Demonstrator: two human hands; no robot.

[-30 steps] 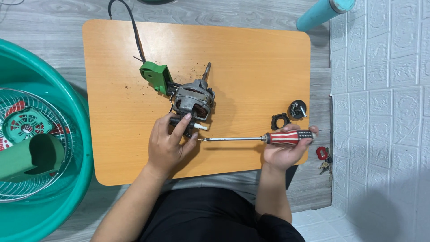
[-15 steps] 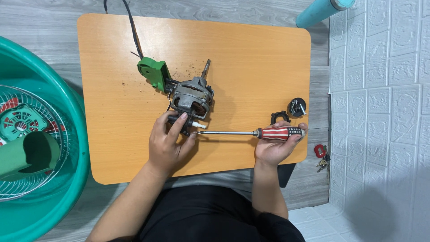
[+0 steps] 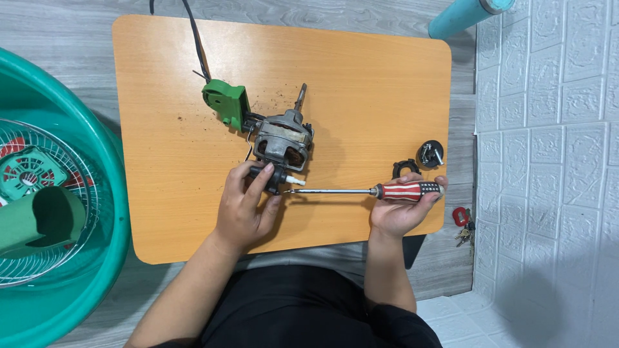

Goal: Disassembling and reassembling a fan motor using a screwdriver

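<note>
I'm looking down on the orange table (image 3: 361, 84), and off to the left sits a big teal basin (image 3: 97, 258) with a wire fan grille (image 3: 39, 258) and green fan parts inside. Near the table's middle lies the fan motor (image 3: 282, 143), its shaft pointing to the far side, a green bracket (image 3: 227, 103) touching its left end and a black cord (image 3: 196, 45) running off the far edge. My left hand (image 3: 245, 209) is curled around the motor's near end, fingers (image 3: 258, 183) pressed on the black part there. My right hand (image 3: 403, 209) is wrapped tight around the red-and-white striped handle of a screwdriver (image 3: 361, 191), its shaft lying level, tip meeting the motor's near end. Just beyond that hand, two small black parts (image 3: 419, 161) rest near the table's right edge. A red key fob (image 3: 461, 217) lies on the floor, right.
</note>
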